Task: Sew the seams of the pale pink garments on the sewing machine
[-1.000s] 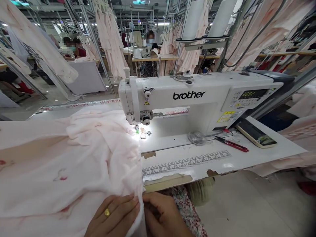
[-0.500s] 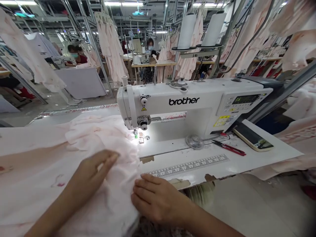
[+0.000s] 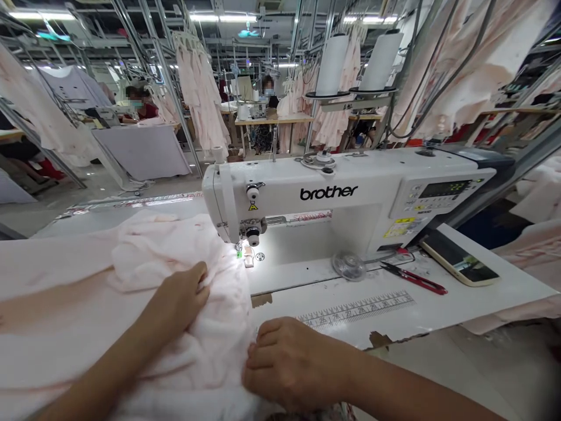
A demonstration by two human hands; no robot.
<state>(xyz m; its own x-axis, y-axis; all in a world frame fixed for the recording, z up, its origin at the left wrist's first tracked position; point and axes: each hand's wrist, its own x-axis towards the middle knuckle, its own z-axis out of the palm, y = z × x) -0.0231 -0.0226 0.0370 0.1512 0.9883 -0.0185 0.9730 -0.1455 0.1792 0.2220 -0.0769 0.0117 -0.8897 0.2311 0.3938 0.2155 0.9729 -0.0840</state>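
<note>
Pale pink fabric (image 3: 144,316) spreads over the left of the sewing table, its right edge running up to the needle area of the white sewing machine (image 3: 280,181). My left hand (image 3: 184,295) is closed on a fold of this fabric, left of and below the presser foot (image 3: 239,251). At the near right edge of the cloth my right hand (image 3: 291,362) has its fingers curled and closed on the fabric; its fingertips are partly hidden. The machine's lamp lights the cloth beside the foot.
Right of the cloth, a printed ruler (image 3: 363,307) runs along the tabletop. Beyond it lie a clear bobbin-like disc (image 3: 349,266), red thread snips (image 3: 414,278) and a phone (image 3: 459,255). Thread cones (image 3: 332,64) stand above the machine. Other people sit at machines behind.
My left hand has closed from a looser pinch into a grip on the fabric. My right fingers have curled at the cloth's edge. The fabric edge near the needle looks straighter; the view has shifted slightly.
</note>
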